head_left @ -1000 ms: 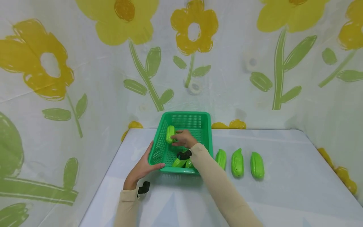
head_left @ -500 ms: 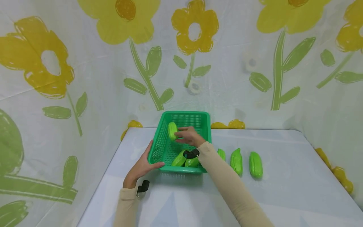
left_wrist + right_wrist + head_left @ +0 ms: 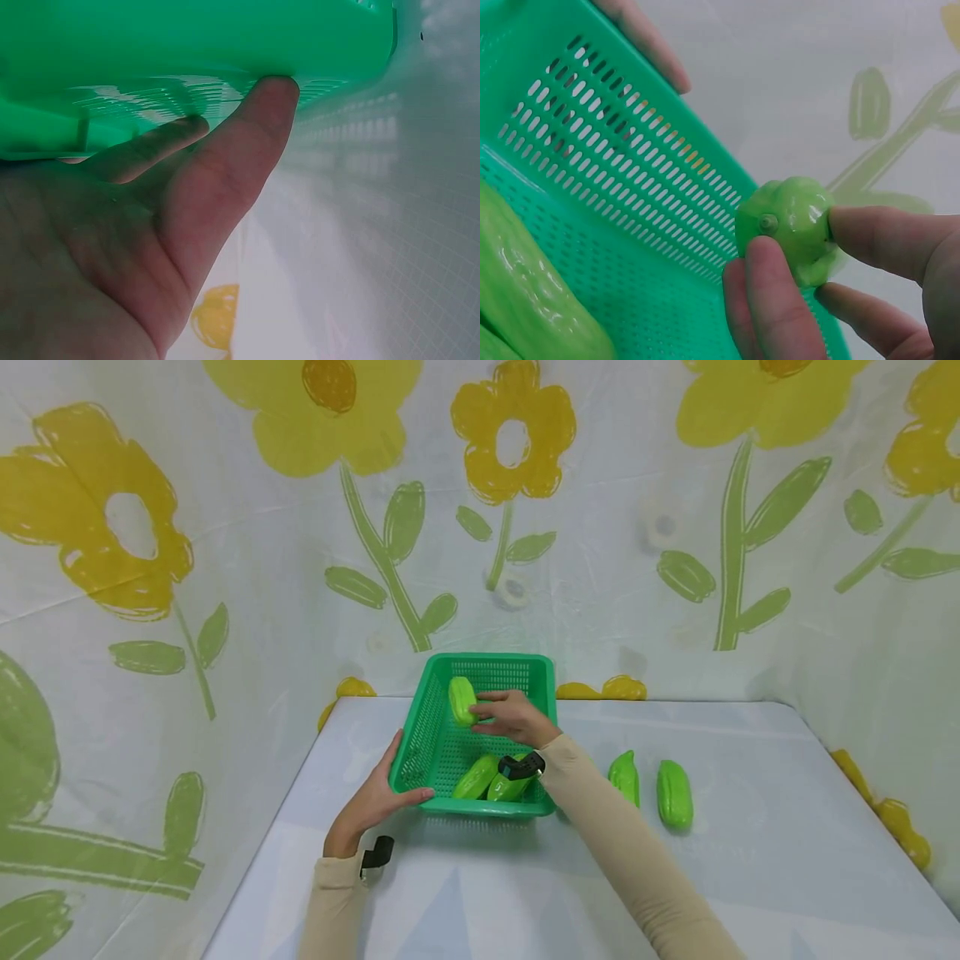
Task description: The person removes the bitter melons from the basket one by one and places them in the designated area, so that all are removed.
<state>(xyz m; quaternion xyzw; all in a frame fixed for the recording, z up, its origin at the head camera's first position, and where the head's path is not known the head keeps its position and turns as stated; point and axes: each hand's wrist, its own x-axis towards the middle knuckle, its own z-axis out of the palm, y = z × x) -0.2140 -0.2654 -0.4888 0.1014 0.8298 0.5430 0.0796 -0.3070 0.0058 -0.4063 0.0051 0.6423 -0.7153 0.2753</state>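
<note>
My right hand (image 3: pixel 517 717) pinches a glossy green ridged gourd (image 3: pixel 462 700) between thumb and fingertips, over the far left part of a green plastic basket (image 3: pixel 480 807). In the right wrist view, the gourd's stem end (image 3: pixel 768 223) faces the camera, close to the basket's slotted side wall. Two more green gourds (image 3: pixel 476 777) lie at the near end inside the basket. My left hand (image 3: pixel 375 803) rests at the basket's near left corner, thumb along the front and straight fingers against the left side. The left wrist view shows its thumb (image 3: pixel 247 142) touching the basket just under the rim.
Right of the basket, two green gourds stay visible on the pale table (image 3: pixel 750 860): one partly behind my right sleeve (image 3: pixel 637 860), the other gourd (image 3: pixel 675 795) farther right. A flower-print cloth (image 3: pixel 600 568) hangs behind the table and along its sides.
My right hand has drawn slightly up and to the right with the gourd. Its forearm now covers a gourd on the table seen earlier. The left hand stays at the basket's corner.
</note>
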